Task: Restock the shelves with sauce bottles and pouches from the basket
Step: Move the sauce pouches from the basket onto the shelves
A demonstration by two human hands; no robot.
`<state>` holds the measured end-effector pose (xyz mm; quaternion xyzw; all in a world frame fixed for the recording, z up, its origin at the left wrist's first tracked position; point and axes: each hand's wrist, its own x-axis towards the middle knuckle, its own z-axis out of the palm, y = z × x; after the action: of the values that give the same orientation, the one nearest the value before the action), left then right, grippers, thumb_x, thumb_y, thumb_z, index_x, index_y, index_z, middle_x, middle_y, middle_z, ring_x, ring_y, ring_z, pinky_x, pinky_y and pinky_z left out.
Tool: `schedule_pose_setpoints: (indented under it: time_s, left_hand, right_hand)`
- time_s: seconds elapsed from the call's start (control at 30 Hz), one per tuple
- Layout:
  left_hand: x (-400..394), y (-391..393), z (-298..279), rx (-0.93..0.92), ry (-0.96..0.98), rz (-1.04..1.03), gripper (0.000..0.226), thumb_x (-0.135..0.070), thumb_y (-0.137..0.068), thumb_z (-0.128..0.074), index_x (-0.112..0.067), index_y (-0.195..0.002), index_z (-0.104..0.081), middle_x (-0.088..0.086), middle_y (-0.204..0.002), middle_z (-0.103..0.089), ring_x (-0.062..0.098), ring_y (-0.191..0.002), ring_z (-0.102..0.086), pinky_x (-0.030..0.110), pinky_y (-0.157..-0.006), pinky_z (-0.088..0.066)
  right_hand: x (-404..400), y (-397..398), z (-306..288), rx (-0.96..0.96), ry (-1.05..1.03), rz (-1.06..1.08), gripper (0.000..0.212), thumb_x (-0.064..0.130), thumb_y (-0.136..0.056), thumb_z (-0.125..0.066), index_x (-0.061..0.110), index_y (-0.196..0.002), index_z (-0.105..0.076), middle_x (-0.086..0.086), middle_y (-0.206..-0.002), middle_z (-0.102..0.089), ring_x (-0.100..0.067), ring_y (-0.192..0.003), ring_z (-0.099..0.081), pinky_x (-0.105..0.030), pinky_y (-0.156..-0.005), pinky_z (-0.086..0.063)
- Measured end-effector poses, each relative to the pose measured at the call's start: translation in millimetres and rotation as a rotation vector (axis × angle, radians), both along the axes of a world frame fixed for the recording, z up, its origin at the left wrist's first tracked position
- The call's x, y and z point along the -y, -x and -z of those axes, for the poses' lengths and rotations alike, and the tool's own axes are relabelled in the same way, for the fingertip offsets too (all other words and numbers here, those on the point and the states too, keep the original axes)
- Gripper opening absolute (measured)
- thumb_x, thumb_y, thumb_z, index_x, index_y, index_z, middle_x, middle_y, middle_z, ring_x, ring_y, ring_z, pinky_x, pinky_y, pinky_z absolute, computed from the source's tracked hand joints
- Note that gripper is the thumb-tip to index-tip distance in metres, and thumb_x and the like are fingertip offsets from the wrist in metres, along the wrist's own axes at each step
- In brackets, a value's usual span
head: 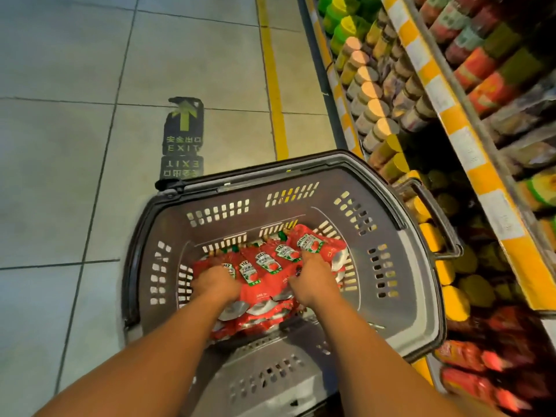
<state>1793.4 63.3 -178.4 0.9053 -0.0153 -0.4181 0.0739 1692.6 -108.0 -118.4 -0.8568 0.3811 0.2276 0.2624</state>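
Note:
A grey plastic basket (pixel 400 284) stands on the floor in front of me, beside the shelves. Several red ketchup pouches (pixel 264 266) lie overlapping in a row on its bottom. Both my arms reach down into it. My left hand (pixel 215 285) grips the left end of the pouch row, fingers curled over the pouches. My right hand (pixel 313 279) grips the right end, fingers curled round the pouch edges. More pouches lie underneath, partly hidden by my hands.
Shelves (pixel 469 139) with yellow-and-white price strips run along the right, packed with jars, bottles and red pouches (pixel 469 371) low down. The basket's handle (pixel 436 218) hangs toward the shelves. Tiled floor with a yellow line (pixel 275 94) and an exit sticker (pixel 184 136) lies to the left.

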Motion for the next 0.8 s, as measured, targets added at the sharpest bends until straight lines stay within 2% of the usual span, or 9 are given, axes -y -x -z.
schedule_pose_setpoints:
  time_s: [0.1,0.23,0.47,0.6,0.7,0.8]
  left_hand:
    - [4,-3,-5,-0.036,-0.041,-0.042,0.032,-0.033,-0.087,-0.066,-0.013,-0.110,-0.074,0.010,-0.116,-0.072,0.029,-0.105,-0.069,0.034,-0.082,-0.058]
    - [5,-6,-4,-0.080,-0.015,-0.161,0.035,-0.036,-0.088,-0.070,-0.010,-0.112,-0.070,0.011,-0.115,-0.070,0.027,-0.104,-0.068,0.034,-0.085,-0.060]
    - [5,-3,-5,-0.072,0.063,-0.288,0.044,-0.043,-0.088,-0.074,-0.009,-0.115,-0.068,0.011,-0.115,-0.068,0.028,-0.106,-0.067,0.039,-0.094,-0.058]
    - [5,-3,-6,-0.063,0.095,-0.309,0.040,-0.039,-0.087,-0.075,-0.008,-0.111,-0.069,0.011,-0.112,-0.070,0.029,-0.103,-0.068,0.040,-0.091,-0.059]
    - [5,-4,-3,-0.078,0.141,-0.366,0.037,-0.035,-0.086,-0.077,-0.007,-0.109,-0.069,0.013,-0.111,-0.071,0.031,-0.102,-0.069,0.041,-0.091,-0.060]
    - [6,-1,0,-0.120,0.220,-0.474,0.025,-0.028,-0.082,-0.080,-0.007,-0.091,-0.070,0.014,-0.099,-0.073,0.030,-0.090,-0.072,0.043,-0.084,-0.063]
  right_hand:
    - [9,-5,10,-0.062,-0.040,-0.019,0.072,0.024,-0.088,-0.066,0.015,-0.154,-0.036,-0.015,-0.148,-0.047,-0.038,-0.136,-0.044,-0.047,-0.113,-0.042]
    - [16,-6,21,-0.139,-0.067,-0.021,0.071,0.030,-0.087,-0.067,0.014,-0.150,-0.038,-0.016,-0.144,-0.048,-0.040,-0.134,-0.045,-0.047,-0.115,-0.040]
    - [17,-9,31,-0.157,-0.059,0.024,0.069,0.032,-0.091,-0.073,0.012,-0.147,-0.038,-0.019,-0.144,-0.041,-0.041,-0.126,-0.053,-0.045,-0.109,-0.046]
    - [15,-11,33,-0.083,-0.057,0.159,0.063,0.031,-0.090,-0.075,0.011,-0.141,-0.044,-0.019,-0.140,-0.046,-0.039,-0.119,-0.057,-0.041,-0.102,-0.049]
    - [16,-16,33,-0.093,-0.105,0.310,0.079,0.036,-0.079,-0.084,0.013,-0.142,-0.042,-0.019,-0.140,-0.045,-0.039,-0.120,-0.057,-0.043,-0.103,-0.051]
    - [13,-19,35,-0.115,-0.218,0.399,0.091,0.033,-0.068,-0.090,0.010,-0.140,-0.039,-0.016,-0.132,-0.056,-0.038,-0.117,-0.060,-0.048,-0.100,-0.054]
